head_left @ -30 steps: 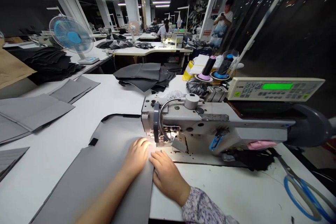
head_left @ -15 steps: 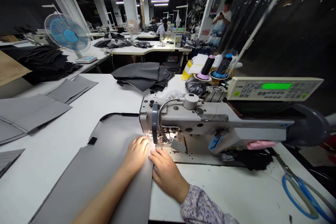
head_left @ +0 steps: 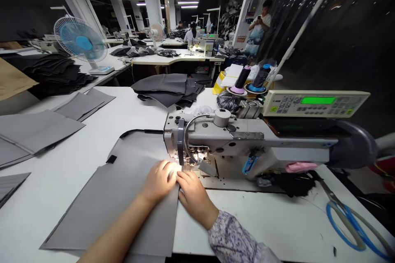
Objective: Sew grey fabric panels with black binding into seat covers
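A large grey fabric panel (head_left: 123, 197) lies on the table, its upper right part under the head of a sewing machine (head_left: 216, 131). Black binding runs along its far edge, and a small black tab (head_left: 111, 159) sits on its left edge. My left hand (head_left: 160, 183) rests on the panel just before the lit needle area, fingers laid over the fabric. At the panel's right edge my right hand (head_left: 197, 201) has its fingers and thumb closed on the border. The two hands' fingertips nearly touch. The needle itself cannot be made out.
Blue-handled scissors (head_left: 348, 222) lie at the right. Grey panels (head_left: 40, 129) are at the left, with dark pieces (head_left: 168, 88) behind the machine. Thread cones (head_left: 242, 80) stand beside the control panel (head_left: 317, 102). A fan (head_left: 82, 43) and people are farther back.
The grey panel has slid away from me, and its near edge now shows. My left hand has shifted right, closer to my right hand. The view has turned slightly.
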Motion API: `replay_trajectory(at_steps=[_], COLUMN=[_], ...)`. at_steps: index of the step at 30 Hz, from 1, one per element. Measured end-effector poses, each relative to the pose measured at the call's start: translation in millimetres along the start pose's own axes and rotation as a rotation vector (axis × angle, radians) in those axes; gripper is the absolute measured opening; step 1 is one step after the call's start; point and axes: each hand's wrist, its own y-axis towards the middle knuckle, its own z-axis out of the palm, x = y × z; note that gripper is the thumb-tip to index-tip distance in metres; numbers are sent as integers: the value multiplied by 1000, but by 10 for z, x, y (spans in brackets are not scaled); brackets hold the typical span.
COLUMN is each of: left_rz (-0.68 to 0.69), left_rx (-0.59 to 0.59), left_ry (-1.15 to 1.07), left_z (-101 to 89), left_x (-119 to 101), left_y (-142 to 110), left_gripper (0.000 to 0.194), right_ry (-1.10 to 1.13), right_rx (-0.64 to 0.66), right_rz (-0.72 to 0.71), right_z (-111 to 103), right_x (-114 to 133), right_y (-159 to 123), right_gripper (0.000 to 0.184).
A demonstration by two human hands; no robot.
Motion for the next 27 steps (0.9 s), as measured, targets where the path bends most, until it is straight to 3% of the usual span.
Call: replay_trajectory(at_steps=[5, 8, 10, 12, 13, 16, 18, 20, 24, 27], left_rz=[-9, -41, -85, -146, -175, -168, -105, -69, -102, -148], left_rx=[170, 243, 282, 341, 377, 463, 480, 504, 513, 479], left_ry=[28, 65, 41, -26, -62, -130, -145, -140, -80, -54], left_z=[-167, -160, -165, -208, -241, -349, -400, -426, -421, -380], left_x=[-283, -321, -260, -159, -106, 10, 32, 9, -110, -179], left_y=[-281, -271, -182, -71, -19, 90, 125, 139, 124, 73], left_gripper=[59, 67, 67, 66, 65, 55, 52, 53, 38, 32], right_ry=[17, 2, 4, 24, 33, -7, -46, -71, -191, -243], right_rx=[-38, -85, -97, -11, 65, 250, 260, 207, 149, 173], right_rz=[111, 210, 249, 176, 97, -108, -118, -66, -25, -196], right_z=[116, 120, 74, 14, -8, -9, 42, 114, 280, 397], right_x=[-110, -92, -16, 108, 180, 382, 459, 469, 376, 319], right_y=[201, 312, 232, 0, -152, -553, -637, -552, -245, -208], right_gripper=[21, 10, 10, 11, 21, 80, 96, 86, 15, 26])
